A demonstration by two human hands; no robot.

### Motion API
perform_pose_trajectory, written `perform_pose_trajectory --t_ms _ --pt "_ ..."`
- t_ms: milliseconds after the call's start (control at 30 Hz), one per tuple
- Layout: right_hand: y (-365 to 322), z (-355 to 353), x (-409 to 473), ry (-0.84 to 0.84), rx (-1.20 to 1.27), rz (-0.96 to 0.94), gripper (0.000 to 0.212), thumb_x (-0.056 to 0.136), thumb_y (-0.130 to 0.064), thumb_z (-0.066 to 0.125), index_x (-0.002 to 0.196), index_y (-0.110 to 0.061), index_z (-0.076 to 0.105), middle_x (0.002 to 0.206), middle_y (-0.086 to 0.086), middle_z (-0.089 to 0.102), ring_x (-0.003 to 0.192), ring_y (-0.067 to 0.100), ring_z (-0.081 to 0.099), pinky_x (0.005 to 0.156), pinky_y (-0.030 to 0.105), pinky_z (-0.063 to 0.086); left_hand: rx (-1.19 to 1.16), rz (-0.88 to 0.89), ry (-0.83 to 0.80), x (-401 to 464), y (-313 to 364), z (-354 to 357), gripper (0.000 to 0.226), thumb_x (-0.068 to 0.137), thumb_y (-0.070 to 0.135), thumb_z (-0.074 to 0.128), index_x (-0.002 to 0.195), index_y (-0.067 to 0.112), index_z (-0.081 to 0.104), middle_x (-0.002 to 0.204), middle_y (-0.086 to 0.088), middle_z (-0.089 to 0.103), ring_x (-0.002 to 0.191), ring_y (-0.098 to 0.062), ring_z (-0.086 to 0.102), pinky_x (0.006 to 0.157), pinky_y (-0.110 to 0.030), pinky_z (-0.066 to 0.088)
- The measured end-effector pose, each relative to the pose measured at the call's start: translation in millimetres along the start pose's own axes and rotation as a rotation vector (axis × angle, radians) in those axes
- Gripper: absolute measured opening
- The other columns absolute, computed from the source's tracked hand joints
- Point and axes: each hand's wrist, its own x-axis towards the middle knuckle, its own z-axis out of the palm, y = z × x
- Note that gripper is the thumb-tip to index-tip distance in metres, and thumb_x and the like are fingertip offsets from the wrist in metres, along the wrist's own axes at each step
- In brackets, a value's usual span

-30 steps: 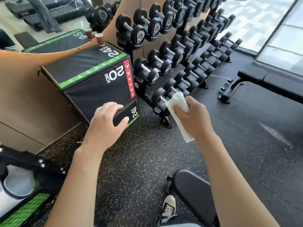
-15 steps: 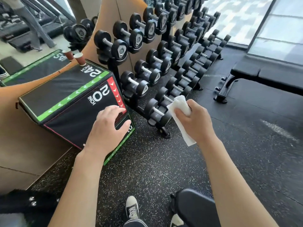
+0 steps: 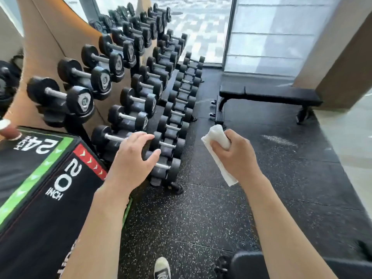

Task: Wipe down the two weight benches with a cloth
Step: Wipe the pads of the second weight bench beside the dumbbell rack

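A flat black weight bench [image 3: 269, 95] stands across the floor at the far right, near the window. The padded end of another black bench [image 3: 247, 264] shows at the bottom edge, under my right forearm. My right hand [image 3: 235, 156] is closed around a folded white cloth [image 3: 218, 150], held in the air above the floor. My left hand [image 3: 132, 162] hovers with fingers spread and nothing in it, in front of the lowest dumbbells.
A three-tier rack of black dumbbells [image 3: 141, 93] runs along the left wall. A black plyo box [image 3: 40, 188] marked 20 and 24 inch sits at lower left. Speckled rubber floor [image 3: 201, 218] lies between. My shoe [image 3: 162, 267] shows at the bottom.
The view has swung right and forward: the plyo box slid to the left, the far bench came into fuller view. My left hand left the box; the cloth stays in my right hand.
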Motion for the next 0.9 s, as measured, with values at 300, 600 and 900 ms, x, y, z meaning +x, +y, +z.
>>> perform_pose_trajectory --t_ms 300,600,900 --pt "-48 42 17 0.096 -0.067 0.065 0.038 0.098 -0.045 0.066 0.072 -0.024 0.047 0.060 -0.008 0.051 0.053 0.009 0.047 0.051 0.026 0.030 -0.034 0.067 -0.070 52 -67 -31 0.049 0.095 0.038 0.066 0.139 0.017 0.061 0.143 0.000 0.056 0.135 -0.021 0.045 0.117 -0.045 0.038" --pt "-62 49 52 0.117 -0.223 0.036 0.037 0.098 -0.046 0.066 0.075 -0.025 0.045 0.062 -0.009 0.050 0.058 0.007 0.049 0.055 0.025 0.031 -0.091 0.071 -0.069 79 -84 -27 0.055 0.094 0.039 0.067 0.143 0.017 0.057 0.144 -0.001 0.055 0.138 -0.024 0.043 0.117 -0.049 0.037" --pt "-18 46 94 0.123 -0.227 0.036 0.043 0.098 -0.056 0.062 0.074 -0.025 0.045 0.064 -0.009 0.052 0.060 0.006 0.051 0.055 0.023 0.033 -0.094 0.080 -0.081 128 -61 4 0.053 0.095 0.039 0.067 0.143 0.018 0.057 0.147 0.001 0.052 0.141 -0.019 0.038 0.120 -0.044 0.034"
